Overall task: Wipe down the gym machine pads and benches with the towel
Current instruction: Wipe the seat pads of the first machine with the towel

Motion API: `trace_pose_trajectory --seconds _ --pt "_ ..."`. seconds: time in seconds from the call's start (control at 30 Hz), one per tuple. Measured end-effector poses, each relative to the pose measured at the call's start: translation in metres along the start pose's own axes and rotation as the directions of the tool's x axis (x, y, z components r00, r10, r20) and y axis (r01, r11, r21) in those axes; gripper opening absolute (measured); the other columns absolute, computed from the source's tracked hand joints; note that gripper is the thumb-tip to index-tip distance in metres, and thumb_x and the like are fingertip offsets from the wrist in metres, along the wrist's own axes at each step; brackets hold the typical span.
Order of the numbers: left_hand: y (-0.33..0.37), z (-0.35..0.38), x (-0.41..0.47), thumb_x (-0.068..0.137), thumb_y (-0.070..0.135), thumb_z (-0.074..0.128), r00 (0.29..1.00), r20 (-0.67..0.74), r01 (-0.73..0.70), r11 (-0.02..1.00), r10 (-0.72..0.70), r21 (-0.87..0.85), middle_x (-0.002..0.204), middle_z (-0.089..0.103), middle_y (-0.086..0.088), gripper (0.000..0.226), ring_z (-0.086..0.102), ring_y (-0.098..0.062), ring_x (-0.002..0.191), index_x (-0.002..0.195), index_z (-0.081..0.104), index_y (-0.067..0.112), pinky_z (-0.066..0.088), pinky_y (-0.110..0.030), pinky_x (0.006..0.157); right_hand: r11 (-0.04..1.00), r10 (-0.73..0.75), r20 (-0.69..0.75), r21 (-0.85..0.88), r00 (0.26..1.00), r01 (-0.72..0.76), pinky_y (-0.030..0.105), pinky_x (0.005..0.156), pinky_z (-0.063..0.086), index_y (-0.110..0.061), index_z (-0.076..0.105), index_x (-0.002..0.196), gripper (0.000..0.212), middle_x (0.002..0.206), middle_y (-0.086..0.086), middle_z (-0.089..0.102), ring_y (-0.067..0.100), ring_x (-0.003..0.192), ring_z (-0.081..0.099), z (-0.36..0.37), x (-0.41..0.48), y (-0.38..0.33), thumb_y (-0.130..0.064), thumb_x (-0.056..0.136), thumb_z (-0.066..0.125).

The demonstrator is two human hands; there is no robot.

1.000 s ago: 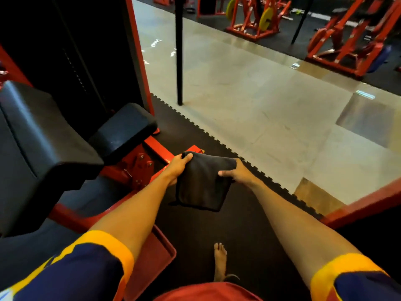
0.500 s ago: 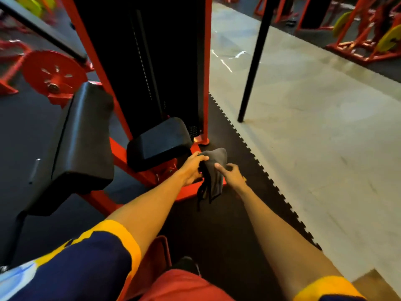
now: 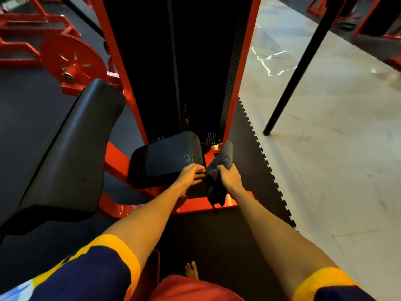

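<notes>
1 towel (image 3: pixel 223 158) bunched in right hand (image 3: pixel 230 177).

matt cloth towel (image 3: pixel 219 170); glossy vinyl pad (image 3: pixel 165 159)

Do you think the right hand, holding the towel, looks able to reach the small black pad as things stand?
Probably yes: the right hand grips the towel just beside the small black pad, with only the left hand between them.
</notes>
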State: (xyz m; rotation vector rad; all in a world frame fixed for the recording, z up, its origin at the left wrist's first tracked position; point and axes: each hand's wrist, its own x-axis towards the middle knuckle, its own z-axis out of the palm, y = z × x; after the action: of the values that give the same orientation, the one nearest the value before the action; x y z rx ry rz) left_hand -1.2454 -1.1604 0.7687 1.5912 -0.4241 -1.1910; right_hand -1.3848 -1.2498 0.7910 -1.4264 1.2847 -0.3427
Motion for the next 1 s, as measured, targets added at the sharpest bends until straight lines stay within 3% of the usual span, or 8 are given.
trace_pose_trajectory --seconds 0.13,0.27,0.37,0.43,0.57,0.77,0.87,1.0 --pt "0.009 -0.022 0.049 0.104 0.014 0.049 0.957 -0.269 -0.091 0.992 0.112 0.089 0.110 0.067 -0.003 0.016 0.062 -0.026 0.112 0.101 0.065 0.018 0.047 -0.030 0.087 0.977 -0.062 0.008 -0.202 0.998 0.063 0.050 0.104 0.047 -0.013 0.038 0.148 0.056 0.140 0.022 0.056 0.044 0.126 0.055 0.013 0.041 -0.029 -0.038 0.100 0.053" --pt "0.014 -0.036 0.075 0.108 0.016 0.043 0.925 -0.339 -0.098 0.969 0.173 0.227 0.128 0.059 -0.001 0.026 0.054 -0.015 0.118 0.124 0.064 0.016 0.039 -0.027 0.095 0.947 -0.159 0.063 -0.273 0.985 0.170 0.046 0.108 0.042 -0.014 0.030 0.158 0.067 0.153 0.021 0.047 0.044 0.137 0.048 0.034 0.068 -0.048 -0.039 0.101 0.055" --pt "0.013 -0.047 0.101 0.107 0.011 0.041 0.893 -0.395 -0.091 0.946 0.216 0.310 0.141 0.056 -0.007 0.033 0.051 -0.021 0.131 0.132 0.062 0.015 0.039 -0.032 0.108 0.892 -0.149 0.245 -0.385 0.958 0.237 0.049 0.117 0.036 -0.013 0.016 0.164 0.085 0.165 0.019 0.031 0.041 0.148 0.035 0.060 0.095 -0.049 -0.056 0.101 0.052" --pt "0.014 -0.050 0.113 0.107 0.009 0.039 0.882 -0.421 -0.052 0.931 0.213 0.361 0.146 0.052 -0.010 0.036 0.048 -0.024 0.135 0.135 0.061 0.014 0.034 -0.032 0.113 0.848 -0.122 0.335 -0.454 0.934 0.273 0.055 0.118 0.034 -0.022 0.014 0.165 0.089 0.169 0.014 0.019 0.042 0.151 0.029 0.074 0.111 -0.041 -0.071 0.097 0.045" --pt "0.013 -0.046 0.136 0.107 0.009 0.039 0.841 -0.502 0.013 0.921 0.200 0.389 0.147 0.047 -0.008 0.038 0.045 -0.024 0.138 0.138 0.060 0.014 0.032 -0.030 0.114 0.854 -0.083 0.367 -0.453 0.927 0.256 0.062 0.118 0.026 -0.045 0.002 0.163 0.086 0.173 0.007 -0.002 0.046 0.154 0.015 0.080 0.132 -0.025 -0.074 0.095 0.047" --pt "0.002 -0.048 0.157 0.109 0.021 0.039 0.840 -0.484 0.103 0.804 0.244 0.585 0.162 0.030 0.000 0.043 0.026 -0.019 0.150 0.151 0.046 0.023 0.030 -0.041 0.121 0.868 -0.147 0.371 -0.396 0.917 0.300 0.063 0.112 0.035 -0.055 -0.003 0.159 0.087 0.172 0.008 -0.011 0.050 0.151 0.020 0.099 0.157 -0.021 -0.064 0.096 0.055" --pt "-0.008 -0.056 0.158 0.111 0.027 0.031 0.869 -0.415 0.088 0.740 0.270 0.666 0.170 0.016 0.002 0.047 0.007 -0.015 0.157 0.158 0.035 0.024 0.010 -0.039 0.128 0.863 -0.196 0.366 -0.375 0.910 0.337 0.061 0.112 0.036 -0.054 0.002 0.160 0.080 0.172 0.007 -0.013 0.048 0.152 0.017 0.106 0.169 -0.023 -0.059 0.099 0.054" --pt "-0.024 -0.066 0.155 0.112 0.034 0.024 0.898 -0.284 0.028 0.598 0.338 0.801 0.171 0.001 0.002 0.051 -0.007 -0.011 0.156 0.162 0.017 0.027 -0.008 -0.035 0.127 0.845 -0.238 0.338 -0.390 0.911 0.365 0.059 0.109 0.039 -0.053 0.010 0.160 0.070 0.173 0.007 -0.010 0.048 0.150 0.022 0.114 0.188 -0.038 -0.053 0.103 0.050"
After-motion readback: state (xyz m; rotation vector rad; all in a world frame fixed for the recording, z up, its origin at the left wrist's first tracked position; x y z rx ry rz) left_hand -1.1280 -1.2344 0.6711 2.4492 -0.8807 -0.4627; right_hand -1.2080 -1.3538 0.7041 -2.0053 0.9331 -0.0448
